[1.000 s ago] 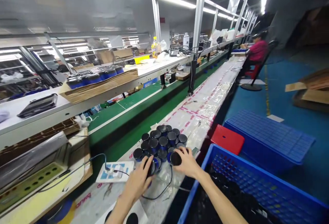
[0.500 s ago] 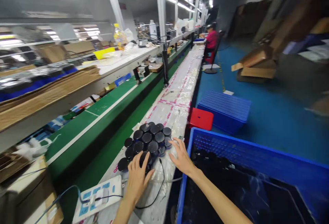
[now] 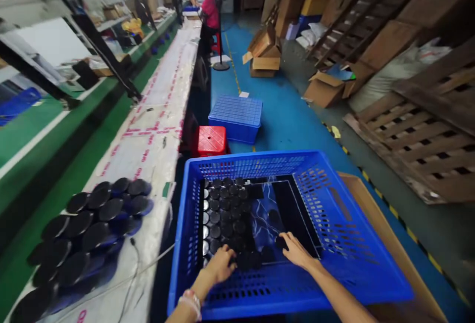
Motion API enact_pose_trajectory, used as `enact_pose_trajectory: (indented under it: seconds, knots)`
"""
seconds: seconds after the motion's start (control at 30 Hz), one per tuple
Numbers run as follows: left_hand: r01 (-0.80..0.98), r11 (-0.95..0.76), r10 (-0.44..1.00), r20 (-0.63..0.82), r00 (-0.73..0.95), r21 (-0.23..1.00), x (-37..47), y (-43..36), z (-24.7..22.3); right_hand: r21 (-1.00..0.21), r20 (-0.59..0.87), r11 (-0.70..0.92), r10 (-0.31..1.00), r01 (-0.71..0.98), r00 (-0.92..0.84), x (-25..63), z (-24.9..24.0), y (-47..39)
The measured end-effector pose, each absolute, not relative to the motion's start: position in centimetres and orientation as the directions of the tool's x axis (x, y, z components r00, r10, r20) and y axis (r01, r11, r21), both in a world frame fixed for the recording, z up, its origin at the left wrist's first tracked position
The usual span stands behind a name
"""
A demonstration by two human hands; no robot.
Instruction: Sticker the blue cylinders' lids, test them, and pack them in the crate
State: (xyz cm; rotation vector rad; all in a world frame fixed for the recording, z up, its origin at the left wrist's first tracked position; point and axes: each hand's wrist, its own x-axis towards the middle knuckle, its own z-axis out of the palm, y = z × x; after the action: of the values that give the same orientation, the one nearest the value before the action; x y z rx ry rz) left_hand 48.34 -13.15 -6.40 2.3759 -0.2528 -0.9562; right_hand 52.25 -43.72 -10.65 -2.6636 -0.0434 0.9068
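Observation:
Both my hands are inside a blue plastic basket [image 3: 256, 156]. Closed fingers of my left hand [image 3: 221, 264] grip a black round piece at the near edge of rows of similar black round pieces [image 3: 225, 215]. To the right, my right hand [image 3: 297, 252] pinches another black round piece [image 3: 281, 242] with its fingertips, over a dark sheet with a blue lightning print [image 3: 265, 216] on the basket's bottom. On the bench to the left stands a cluster of glossy black round pieces [image 3: 99, 235], blurred by motion.
The film-covered bench [image 3: 158, 100] runs away along a green conveyor [image 3: 85, 152]. Beyond the basket are a red stool [image 3: 212, 139] and a blue lidded crate [image 3: 236, 117]. A cable [image 3: 135, 258] lies on the bench. A person in red [image 3: 210, 11] sits far off. Cartons [image 3: 324, 88] and wooden pallets [image 3: 434, 135] line the right.
My view has turned right and down towards the basket. Both hands have moved from the bench cluster into the basket, each with a black round piece at its fingers.

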Motion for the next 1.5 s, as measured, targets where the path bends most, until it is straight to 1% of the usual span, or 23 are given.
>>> enact_pose_trajectory:
  seconds: [0.07,0.13,0.23,0.33,0.43,0.53,0.6,0.67,0.83,0.93,1.03,1.2,1.27,1.33,1.43,1.5]
  knots:
    - [0.085,-0.888,-0.259,-0.644,0.720,0.452,50.4,-14.3,-9.9,-0.291,-0.610,-0.953,0.115,-0.087,0.784,53.7,-12.8,-45.2]
    - [0.146,-0.930,-0.121,-0.655,0.746,0.338,52.4,-15.7,-13.1,-0.285,-0.610,-0.955,0.114,-0.083,0.784,55.6,-15.2,-46.1]
    - [0.241,-0.950,0.079,-0.594,0.801,0.199,55.2,-18.4,-17.5,-0.280,-0.603,-0.957,0.113,-0.076,0.789,58.6,-19.2,-46.5]
    - [0.339,-0.936,0.246,-0.518,0.820,0.093,57.6,-21.4,-21.2,-0.246,-0.626,-0.966,0.099,-0.076,0.773,60.5,-22.9,-46.0]
    - [0.409,-0.913,0.357,-0.474,0.804,0.006,58.5,-23.9,-23.8,-0.212,-0.656,-0.976,0.113,-0.039,0.746,60.2,-25.4,-45.0]
    - [0.401,-0.916,0.369,-0.450,0.813,-0.026,57.8,-25.8,-24.8,-0.211,-0.674,-0.976,0.187,0.057,0.714,58.1,-26.1,-44.4]
    - [0.361,-0.933,0.326,-0.459,0.827,-0.012,56.8,-26.8,-24.9,-0.207,-0.694,-0.971,0.232,0.119,0.682,56.4,-25.7,-44.4]
    - [0.321,-0.947,0.272,-0.495,0.825,0.014,55.8,-27.6,-24.8,-0.184,-0.726,-0.971,0.240,0.153,0.645,54.9,-25.2,-44.9]
    - [0.292,-0.955,0.200,-0.600,0.775,0.058,55.3,-29.2,-25.3,-0.108,-0.817,-0.985,0.163,0.132,0.553,53.0,-24.4,-47.2]
    - [0.231,-0.964,0.103,-0.616,0.781,0.132,56.1,-30.1,-25.6,-0.094,-0.849,-0.992,0.124,0.083,0.514,52.8,-24.4,-48.2]
    - [0.192,-0.960,0.022,-0.633,0.774,0.202,57.1,-31.4,-25.6,-0.108,-0.868,-0.994,0.099,0.011,0.487,53.2,-24.3,-48.3]
    - [0.241,-0.930,-0.025,-0.700,0.714,0.279,58.9,-32.6,-24.4,-0.150,-0.872,-0.969,0.035,-0.198,0.489,54.7,-23.1,-47.8]
    - [0.281,-0.908,-0.032,-0.719,0.694,0.312,59.3,-32.1,-22.5,-0.188,-0.852,-0.932,-0.001,-0.309,0.524,55.4,-21.7,-47.9]
    - [0.321,-0.880,-0.035,-0.723,0.690,0.349,59.1,-30.8,-19.3,-0.263,-0.813,-0.870,-0.033,-0.417,0.582,55.9,-19.3,-48.1]
    - [0.368,-0.821,-0.043,-0.689,0.724,0.437,57.4,-27.1,-12.1,-0.400,-0.750,-0.733,-0.082,-0.550,0.656,55.8,-14.5,-47.8]
    - [0.389,-0.762,-0.047,-0.644,0.764,0.517,55.1,-23.6,-6.7,-0.467,-0.727,-0.637,-0.117,-0.613,0.676,55.3,-11.5,-46.6]
